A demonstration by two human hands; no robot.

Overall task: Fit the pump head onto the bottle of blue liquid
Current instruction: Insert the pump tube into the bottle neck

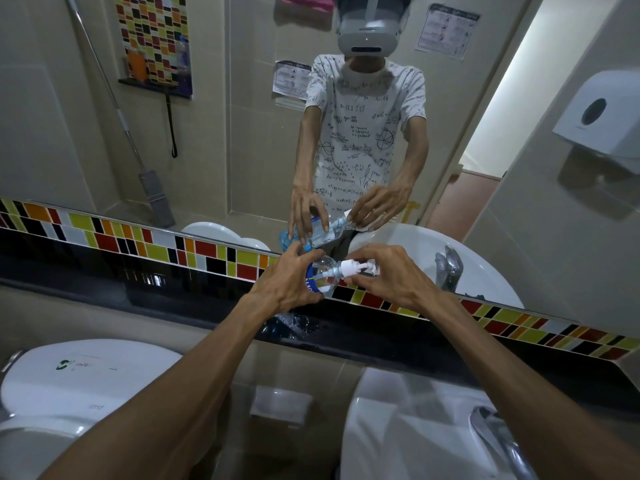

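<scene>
A clear plastic bottle (322,277) with a blue label lies tilted almost sideways in the air above the black ledge, its neck pointing right. My left hand (285,282) wraps around the bottle's body and hides most of it. The white pump head (356,267) sits at the bottle's neck, its tube reaching inside the bottle. My right hand (384,277) grips the pump head with fingers around its collar. The mirror repeats both hands and the bottle, with blue liquid showing in its lower part.
A black ledge (398,341) with a coloured tile strip runs below the mirror (242,133). A white sink (415,427) with a chrome tap (495,434) is at the lower right, a toilet (69,386) at the lower left, a paper dispenser (602,116) on the right wall.
</scene>
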